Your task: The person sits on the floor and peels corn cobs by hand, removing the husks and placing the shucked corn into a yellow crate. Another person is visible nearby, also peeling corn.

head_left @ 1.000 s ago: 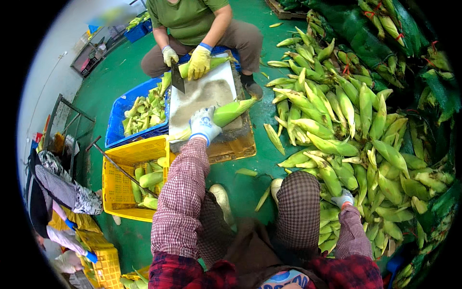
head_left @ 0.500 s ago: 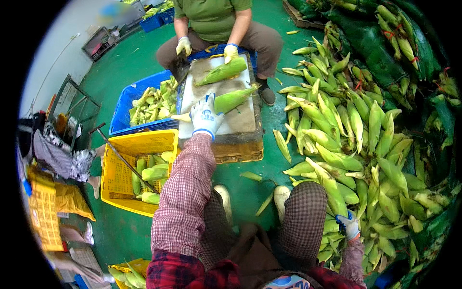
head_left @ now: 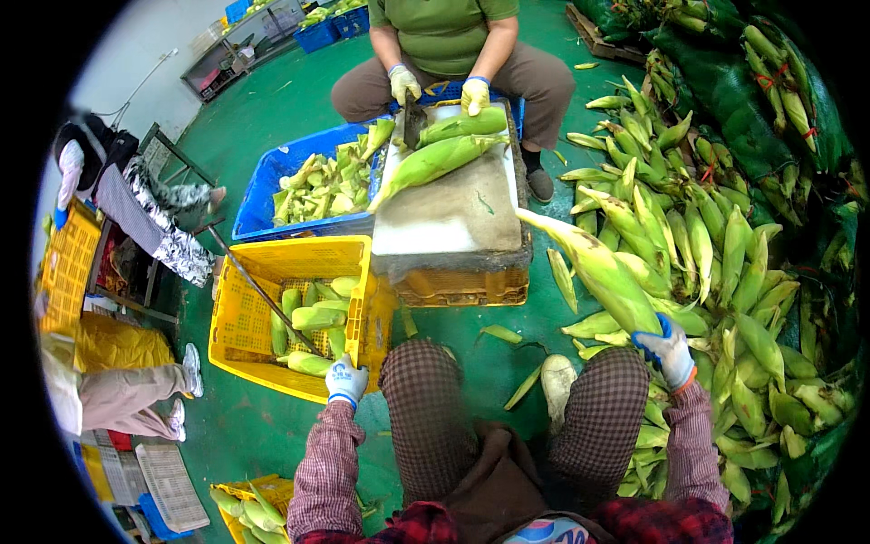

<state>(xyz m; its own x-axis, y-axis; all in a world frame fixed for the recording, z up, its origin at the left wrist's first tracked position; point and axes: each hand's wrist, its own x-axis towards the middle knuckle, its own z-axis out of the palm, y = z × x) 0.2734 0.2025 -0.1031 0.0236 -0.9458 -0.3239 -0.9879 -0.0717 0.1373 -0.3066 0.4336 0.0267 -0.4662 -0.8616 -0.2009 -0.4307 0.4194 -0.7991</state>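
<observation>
My right hand [head_left: 669,352], in a white and blue glove, grips the thick end of an unhusked corn ear [head_left: 594,265]. The ear's pale tip points toward the cutting board [head_left: 453,222]. My left hand [head_left: 346,379], gloved alike, is closed over the near right rim of a yellow crate [head_left: 243,370] with trimmed green corn ears [head_left: 319,318] inside. On the board another unhusked ear [head_left: 435,170] lies alongside a co-worker's ear [head_left: 464,125]. The co-worker's gloved hand [head_left: 475,94] rests on that ear; the other holds a dark-bladed knife [head_left: 412,125].
A large corn pile [head_left: 698,245] lies at my right, with green mesh sacks [head_left: 707,82] behind it. A blue crate [head_left: 258,195] of husk cuttings stands left of the board. A hooked metal rod [head_left: 258,283] leans in the yellow crate. Other people stand at far left.
My left hand has left the corn on the board and come back to the yellow crate's rim. My right hand has lifted an ear from the pile. The board's near ear lies farther up.
</observation>
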